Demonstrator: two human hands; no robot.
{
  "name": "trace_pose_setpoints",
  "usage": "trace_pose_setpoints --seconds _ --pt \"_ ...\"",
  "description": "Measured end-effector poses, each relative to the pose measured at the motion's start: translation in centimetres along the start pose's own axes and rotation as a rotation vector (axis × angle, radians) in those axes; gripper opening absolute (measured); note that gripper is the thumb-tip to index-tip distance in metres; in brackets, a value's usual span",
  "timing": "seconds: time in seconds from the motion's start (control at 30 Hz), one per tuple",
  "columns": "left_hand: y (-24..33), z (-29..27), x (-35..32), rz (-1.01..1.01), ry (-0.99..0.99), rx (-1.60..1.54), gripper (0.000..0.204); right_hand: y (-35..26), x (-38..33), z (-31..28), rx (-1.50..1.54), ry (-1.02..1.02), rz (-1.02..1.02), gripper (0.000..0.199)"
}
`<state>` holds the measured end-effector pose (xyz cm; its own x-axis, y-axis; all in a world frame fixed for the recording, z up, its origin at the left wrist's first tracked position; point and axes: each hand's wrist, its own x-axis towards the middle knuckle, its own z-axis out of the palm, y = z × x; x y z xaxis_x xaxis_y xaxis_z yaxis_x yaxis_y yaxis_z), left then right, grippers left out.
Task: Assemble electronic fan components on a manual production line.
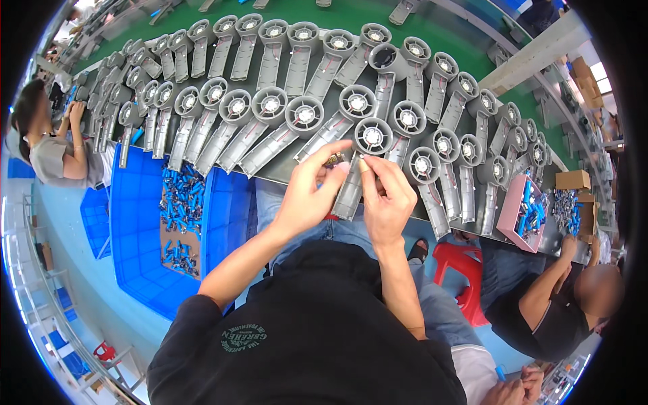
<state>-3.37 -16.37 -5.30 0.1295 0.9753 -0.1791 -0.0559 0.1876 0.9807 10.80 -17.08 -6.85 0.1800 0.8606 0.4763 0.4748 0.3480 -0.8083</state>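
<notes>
A grey handheld fan housing [348,197] lies before me, its round head [373,137] away from me and its open handle pointing back toward me. At the handle's upper left, my left hand [316,187] pinches a small dark circuit board [334,160] between thumb and fingers. My right hand [389,201] is closed in a pinch just below the round head, over the handle's top right. Whatever lies between those fingertips is too small to make out, perhaps a wire end.
Rows of similar grey fan housings [270,104] cover the bench. Left, a blue bin [138,270] holds blue cylindrical cells with wires. A pink box [511,214] of similar parts stands right, near a red stool [466,270]. Other people sit on both sides.
</notes>
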Motion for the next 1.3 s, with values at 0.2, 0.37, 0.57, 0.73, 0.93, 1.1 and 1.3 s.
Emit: trace_pose_setpoints --seconds 0.2,0.37,0.57,0.73,0.93,1.1,1.3 --pt "-0.8 -0.2 -0.8 0.312 0.046 0.257 0.041 -0.1 0.2 -0.1 -0.061 -0.076 0.050 0.012" --pt "-1.5 0.0 -0.1 0.587 0.122 0.502 0.033 0.3 0.3 -0.1 -0.046 -0.093 0.000 0.011" --pt "-2.2 0.1 0.0 0.529 0.125 0.400 0.036 -0.2 0.6 -0.3 0.076 -0.133 0.070 0.011" --pt "-1.7 -0.2 0.2 0.571 0.051 0.423 0.037 -0.3 0.6 -0.9 0.100 -0.170 0.146 0.010" --pt "-1.9 -0.5 0.4 0.630 -0.013 0.448 0.039 -0.9 1.0 -1.4 0.259 -0.202 0.384 0.012" --pt "-1.4 -1.0 0.4 0.606 -0.073 0.451 0.038 -0.4 1.5 -1.8 0.194 -0.273 0.281 0.010" --pt "-0.9 -1.2 0.4 0.567 -0.124 0.472 0.036 0.4 1.7 -1.6 0.037 -0.215 -0.052 0.012"
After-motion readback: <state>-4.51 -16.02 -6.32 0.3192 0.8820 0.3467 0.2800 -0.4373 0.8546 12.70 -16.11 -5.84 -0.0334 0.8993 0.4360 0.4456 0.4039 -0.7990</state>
